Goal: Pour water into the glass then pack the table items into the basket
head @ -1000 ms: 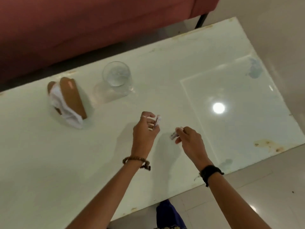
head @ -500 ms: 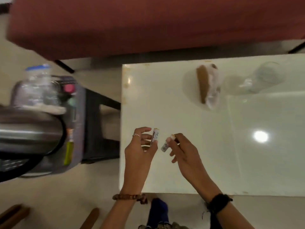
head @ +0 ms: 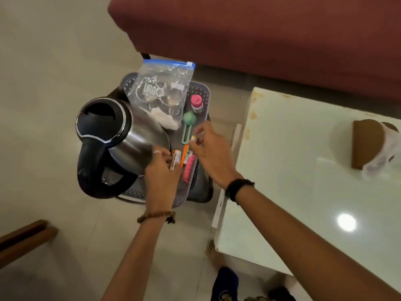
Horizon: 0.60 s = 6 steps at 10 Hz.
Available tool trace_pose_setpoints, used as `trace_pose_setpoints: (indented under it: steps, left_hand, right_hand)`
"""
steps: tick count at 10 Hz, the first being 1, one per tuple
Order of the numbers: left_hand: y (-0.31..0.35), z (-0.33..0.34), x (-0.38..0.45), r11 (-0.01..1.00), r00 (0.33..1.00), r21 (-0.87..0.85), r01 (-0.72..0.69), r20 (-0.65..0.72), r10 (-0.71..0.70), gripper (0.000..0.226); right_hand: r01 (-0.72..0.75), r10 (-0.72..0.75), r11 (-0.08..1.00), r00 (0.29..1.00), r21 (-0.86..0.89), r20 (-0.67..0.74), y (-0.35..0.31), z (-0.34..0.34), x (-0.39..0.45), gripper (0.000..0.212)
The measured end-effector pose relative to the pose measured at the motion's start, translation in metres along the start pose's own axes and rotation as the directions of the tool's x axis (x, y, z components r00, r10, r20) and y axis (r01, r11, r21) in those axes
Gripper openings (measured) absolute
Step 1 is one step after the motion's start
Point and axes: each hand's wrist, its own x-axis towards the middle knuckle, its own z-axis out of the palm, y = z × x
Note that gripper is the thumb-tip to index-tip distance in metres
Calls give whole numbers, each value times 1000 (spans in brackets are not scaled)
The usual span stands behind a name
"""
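Observation:
A grey basket (head: pixel 200 90) stands on a dark stool left of the white table (head: pixel 293 170). Inside it are a steel kettle (head: pixel 121 137), a clear zip bag (head: pixel 162 90), a pink-capped bottle (head: pixel 196 103), a green-headed tool (head: pixel 188 124) and a pink tube (head: pixel 188 171). My left hand (head: pixel 162 172) hovers over the basket, pinching a small white tube (head: pixel 175 160) with orange print. My right hand (head: pixel 208 153) is beside it above the basket, holding a second small tube (head: pixel 194 137) by its tip. The glass is out of view.
A brown holder with white tissue (head: pixel 373 148) lies on the table at the far right. A red sofa (head: pixel 260 29) runs behind. Wooden pieces (head: pixel 23 240) sit on the floor at lower left. My foot (head: pixel 214 257) is by the table's near corner.
My view has swung left from the table to the basket. Both hands carried their small tubes from above the table to over the basket.

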Motion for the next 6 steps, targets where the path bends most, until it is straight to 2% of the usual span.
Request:
trace_pose_setpoints:
  steps: [1, 2, 3, 5, 6]
  left_hand:
    - [-13, 19, 22, 1000, 995, 6, 11, 94, -12, 24]
    - [-18, 35, 33, 997, 990, 59, 46, 129, -54, 26]
    - [-22, 45, 37, 996, 990, 77, 47, 128, -57, 16]
    - [-25, 46, 33, 985, 995, 170, -23, 101, 6, 10]
    - [-13, 39, 22, 980, 992, 152, -128, 0, 130, 10]
  right_hand:
    - [54, -29, 965, 995, -255, 100, 5, 25, 20, 18]
    - [100, -30, 876, 988, -471, 154, 11, 39, 29, 22]
    - [117, -39, 819, 988, -561, 149, 12, 43, 31, 16]
    - [165, -75, 801, 981, -575, 177, 12, 36, 32, 15]
    - [118, -93, 872, 993, -476, 76, 19, 25, 24, 15]
